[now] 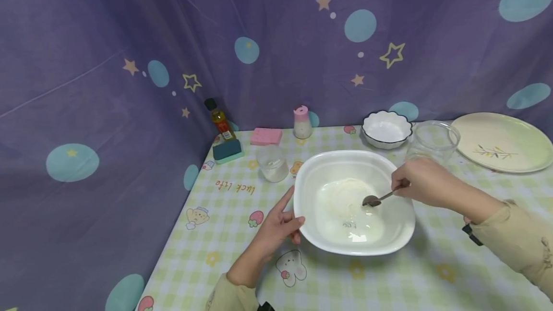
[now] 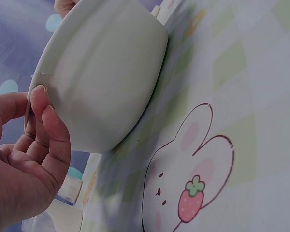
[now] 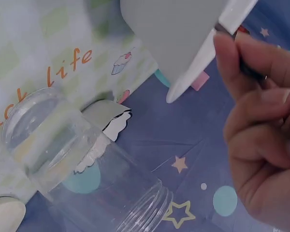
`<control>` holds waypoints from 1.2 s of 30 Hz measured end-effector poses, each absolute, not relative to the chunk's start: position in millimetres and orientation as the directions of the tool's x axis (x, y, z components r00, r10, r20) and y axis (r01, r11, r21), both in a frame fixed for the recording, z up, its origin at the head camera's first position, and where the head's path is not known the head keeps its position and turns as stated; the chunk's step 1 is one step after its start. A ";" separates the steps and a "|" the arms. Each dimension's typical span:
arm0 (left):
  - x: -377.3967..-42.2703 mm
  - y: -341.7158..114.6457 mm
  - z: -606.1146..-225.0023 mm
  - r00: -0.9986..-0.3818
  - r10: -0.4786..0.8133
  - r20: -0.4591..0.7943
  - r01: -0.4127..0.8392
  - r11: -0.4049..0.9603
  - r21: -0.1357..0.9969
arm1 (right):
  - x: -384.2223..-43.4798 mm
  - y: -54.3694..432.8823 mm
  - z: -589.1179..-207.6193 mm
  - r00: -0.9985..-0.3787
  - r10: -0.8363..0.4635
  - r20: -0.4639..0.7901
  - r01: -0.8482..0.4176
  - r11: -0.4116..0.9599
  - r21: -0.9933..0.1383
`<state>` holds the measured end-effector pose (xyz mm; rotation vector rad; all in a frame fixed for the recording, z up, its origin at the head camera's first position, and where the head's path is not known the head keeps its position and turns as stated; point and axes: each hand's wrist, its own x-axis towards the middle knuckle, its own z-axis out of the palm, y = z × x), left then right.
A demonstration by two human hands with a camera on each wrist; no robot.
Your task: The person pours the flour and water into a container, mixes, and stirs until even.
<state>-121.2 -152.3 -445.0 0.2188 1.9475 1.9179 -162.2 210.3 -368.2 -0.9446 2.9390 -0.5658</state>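
Note:
A white basin (image 1: 354, 249) stands on the table with pale, whitish liquid and some powder in its bottom. My left hand (image 1: 278, 227) grips the basin's left rim, thumb on top; in the left wrist view the curled fingers (image 2: 54, 128) press the wall under the rim. Over the basin's right side, my right hand (image 1: 416, 181) pinches the handle of a metal spoon (image 1: 372, 200). The spoon's bowl dips at the liquid near the middle. In the right wrist view the basin's outer wall (image 3: 169, 38) hides the spoon's bowl.
Behind the basin stand a clear cup of white powder (image 1: 275, 169), a pink-topped shaker (image 1: 302, 126), a scalloped bowl (image 1: 387, 130) and a clear jar (image 1: 436, 138). A plate (image 1: 510, 140) lies far right. An oil bottle (image 1: 221, 121) and sponges (image 1: 227, 151) occupy the back left corner.

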 end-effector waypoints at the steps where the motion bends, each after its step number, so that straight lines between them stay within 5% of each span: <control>1: -121.2 -152.3 -444.9 -0.909 0.381 -0.169 -0.163 0.047 0.985 | -160.7 211.5 -367.5 -0.813 -0.576 0.088 -0.563 0.740 -0.367; 10: -121.4 -152.4 -444.4 -0.909 0.383 -0.166 -0.163 0.039 0.986 | -153.7 196.3 -373.1 -0.737 -0.673 0.058 -0.612 0.629 -0.480; 25: -121.0 -151.9 -444.6 -0.908 0.387 -0.161 -0.154 0.049 0.987 | -163.6 150.5 -391.6 -0.755 -0.592 0.282 -0.655 0.696 -0.294; 36: -121.7 -152.9 -446.5 -0.907 0.395 -0.147 -0.143 0.039 0.989 | -181.6 153.5 -397.9 -0.718 -0.607 0.340 -0.653 0.757 -0.027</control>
